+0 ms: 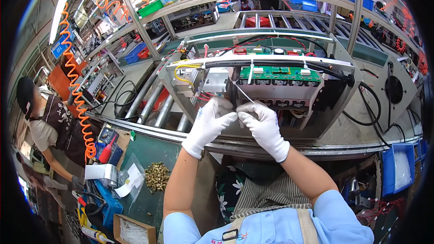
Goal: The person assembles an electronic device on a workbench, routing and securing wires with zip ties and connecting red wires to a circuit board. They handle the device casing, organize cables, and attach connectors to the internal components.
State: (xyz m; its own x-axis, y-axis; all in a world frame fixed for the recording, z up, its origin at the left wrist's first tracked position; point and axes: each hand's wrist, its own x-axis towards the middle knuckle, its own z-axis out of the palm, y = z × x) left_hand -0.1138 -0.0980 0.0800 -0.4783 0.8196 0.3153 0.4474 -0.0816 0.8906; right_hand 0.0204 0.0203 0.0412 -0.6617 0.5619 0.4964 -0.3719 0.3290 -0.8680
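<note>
In front of me stands an open metal chassis with a green circuit board and wiring inside. A thick black cable drops down its front, beside a silver metal box. My right hand, in a white glove, pinches a thin white cable tie that slants up to the black cable. My left hand, also gloved, is closed beside the cable's lower end; its fingertips hide whatever is between them. The two thumbs nearly meet.
Roller conveyor runs under and behind the chassis. On the green bench at left lie a pile of brass fasteners, a plastic bag and a box of white cable ties. Blue bins are at right. A co-worker stands at left.
</note>
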